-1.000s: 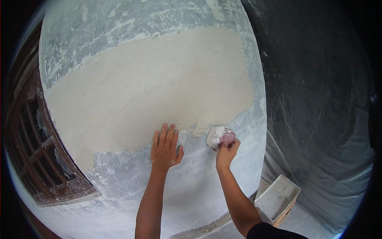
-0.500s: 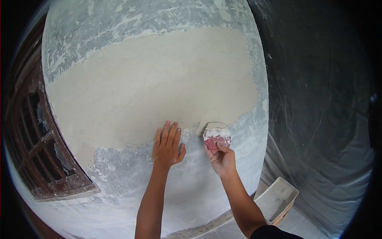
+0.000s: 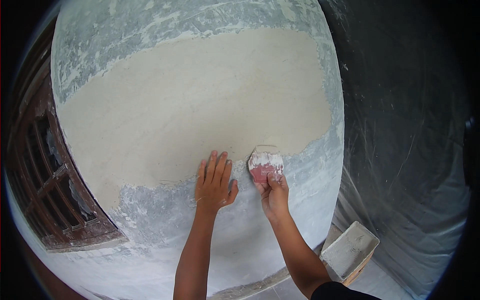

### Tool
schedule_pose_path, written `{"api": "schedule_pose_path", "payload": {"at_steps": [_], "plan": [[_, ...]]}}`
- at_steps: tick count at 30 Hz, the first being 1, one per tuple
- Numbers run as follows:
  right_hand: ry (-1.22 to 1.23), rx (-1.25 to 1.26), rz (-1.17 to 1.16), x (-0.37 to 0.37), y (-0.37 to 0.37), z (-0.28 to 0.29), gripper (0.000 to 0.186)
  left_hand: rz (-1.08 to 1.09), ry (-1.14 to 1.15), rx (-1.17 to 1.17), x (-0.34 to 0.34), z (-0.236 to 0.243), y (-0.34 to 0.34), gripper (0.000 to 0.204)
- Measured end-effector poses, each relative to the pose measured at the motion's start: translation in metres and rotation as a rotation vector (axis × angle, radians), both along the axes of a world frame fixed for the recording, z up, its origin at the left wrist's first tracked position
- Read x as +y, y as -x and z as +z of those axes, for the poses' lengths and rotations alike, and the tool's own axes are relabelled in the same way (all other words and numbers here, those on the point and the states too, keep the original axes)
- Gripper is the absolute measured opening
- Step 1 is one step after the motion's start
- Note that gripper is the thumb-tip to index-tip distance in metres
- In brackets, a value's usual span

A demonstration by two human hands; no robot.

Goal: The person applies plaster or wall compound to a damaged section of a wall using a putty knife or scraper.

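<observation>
A broad cream patch of putty (image 3: 200, 100) covers the middle of the grey wall (image 3: 250, 220). My left hand (image 3: 215, 185) lies flat near the patch's lower edge, fingers pointing up and spread a little. To its right, my right hand (image 3: 274, 192) grips a red putty scraper (image 3: 266, 165) by its lower part, thumb in front. White putty smears the scraper's upper half. Its top edge meets the wall at the lower border of the patch, with a thin cream line of putty along it.
A dark wooden window frame with bars (image 3: 60, 185) is set into the wall at left. Dark plastic sheeting (image 3: 400, 125) hangs at right. Below it, a putty-coated rectangular tray (image 3: 350, 250) stands near the wall's foot, above the tiled floor.
My right hand has moved the scraper slightly up and left along the patch's lower border. My left hand appears a little farther right, still flat.
</observation>
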State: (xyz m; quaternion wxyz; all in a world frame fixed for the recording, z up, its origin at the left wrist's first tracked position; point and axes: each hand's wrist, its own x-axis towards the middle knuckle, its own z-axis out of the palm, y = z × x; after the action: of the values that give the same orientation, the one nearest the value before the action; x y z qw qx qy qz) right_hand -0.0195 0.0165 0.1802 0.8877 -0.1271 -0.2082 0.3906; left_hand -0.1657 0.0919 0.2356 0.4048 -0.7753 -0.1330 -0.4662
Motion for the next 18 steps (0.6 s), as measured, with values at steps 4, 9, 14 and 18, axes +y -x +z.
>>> {"api": "schedule_pose_path", "payload": {"at_steps": [4,9,14,18], "plan": [[0.087,0.028,0.065,-0.015,0.021,-0.022,0.023,-0.002,0.003,-0.001,0.000,-0.002,0.000,0.049],[-0.085,0.045,0.039,-0.015,0.012,0.000,0.024,0.001,-0.006,-0.002,0.000,-0.001,0.002,0.048],[-0.006,0.090,0.098,-0.007,0.028,-0.017,0.023,-0.010,-0.009,-0.004,0.001,-0.001,-0.001,0.048],[-0.034,0.081,0.129,-0.025,0.032,-0.017,0.025,0.016,-0.008,-0.008,0.000,-0.001,0.005,0.049]]}}
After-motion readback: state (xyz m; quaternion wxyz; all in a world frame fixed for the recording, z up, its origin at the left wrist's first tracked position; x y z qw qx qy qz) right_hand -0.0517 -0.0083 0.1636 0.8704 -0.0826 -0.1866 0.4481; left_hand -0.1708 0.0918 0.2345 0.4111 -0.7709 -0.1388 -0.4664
